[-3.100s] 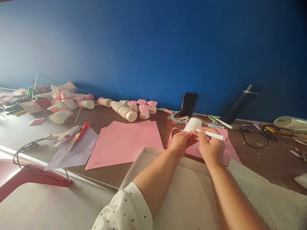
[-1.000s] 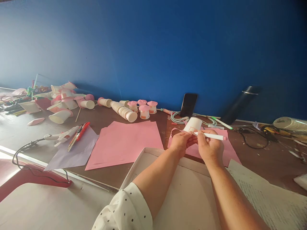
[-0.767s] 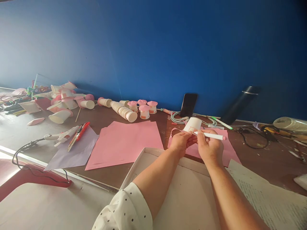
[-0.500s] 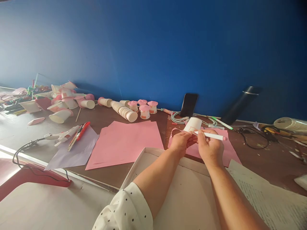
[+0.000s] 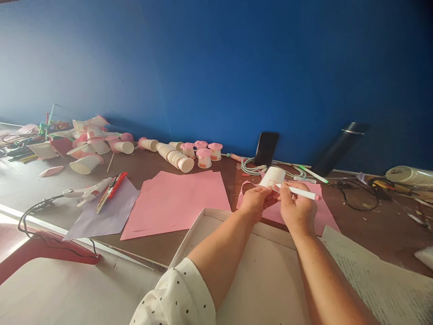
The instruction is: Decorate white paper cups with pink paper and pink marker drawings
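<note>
My left hand [image 5: 257, 201] is closed on a white paper cup [image 5: 273, 175], held bottom up and tilted. Reddish-orange lines show on the cup's side. In my right hand [image 5: 298, 208] is a white felt-tip pen [image 5: 302, 192] with a pinkish-red end, gripped as for writing. The pen's tip points at the cup's side by the lines; whether it touches cannot be made out. Beneath both hands lies pink paper [image 5: 325, 211]. Farther left stand several small upturned paper cups [image 5: 204, 159] with pink paper tops and orange-red window and door drawings.
A stack of paper cups [image 5: 176, 158] lies near the wall. Pink sheets [image 5: 179, 198], a utility knife [image 5: 111, 192] and a glue gun [image 5: 88, 189] are to the left. A phone [image 5: 266, 149] and dark bottle [image 5: 340, 148] lean on the wall. A shallow white box [image 5: 260, 275] lies under my forearms.
My right hand and the pen have shifted very slightly right and down along the cup. The cup has turned a little in my left hand, showing more of the orange lines.
</note>
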A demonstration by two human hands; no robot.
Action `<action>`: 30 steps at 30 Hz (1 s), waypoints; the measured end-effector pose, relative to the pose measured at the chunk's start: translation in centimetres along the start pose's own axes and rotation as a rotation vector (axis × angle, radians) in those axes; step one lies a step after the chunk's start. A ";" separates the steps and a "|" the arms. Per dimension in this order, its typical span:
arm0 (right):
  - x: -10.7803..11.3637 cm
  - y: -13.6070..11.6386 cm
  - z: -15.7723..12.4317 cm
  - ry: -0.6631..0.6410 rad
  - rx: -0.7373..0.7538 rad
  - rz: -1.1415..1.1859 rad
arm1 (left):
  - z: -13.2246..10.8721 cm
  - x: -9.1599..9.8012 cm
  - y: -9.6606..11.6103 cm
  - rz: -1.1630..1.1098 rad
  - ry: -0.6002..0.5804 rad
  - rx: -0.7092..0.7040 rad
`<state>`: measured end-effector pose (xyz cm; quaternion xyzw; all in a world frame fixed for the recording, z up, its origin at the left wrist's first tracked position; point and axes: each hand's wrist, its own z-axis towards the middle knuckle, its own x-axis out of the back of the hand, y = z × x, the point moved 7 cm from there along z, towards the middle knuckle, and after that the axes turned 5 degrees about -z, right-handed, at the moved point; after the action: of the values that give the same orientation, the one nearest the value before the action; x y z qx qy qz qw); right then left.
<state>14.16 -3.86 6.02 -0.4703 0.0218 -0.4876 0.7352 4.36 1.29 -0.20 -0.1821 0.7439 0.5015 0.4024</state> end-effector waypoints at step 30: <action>0.0 0.0 0.3 -0.030 -0.006 -0.071 | 0.3 0.2 0.0 0.020 -0.028 -0.011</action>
<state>14.32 -3.65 6.18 -0.4802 -0.0044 -0.5063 0.7163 4.38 1.58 -0.45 -0.1699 0.7372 0.5120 0.4069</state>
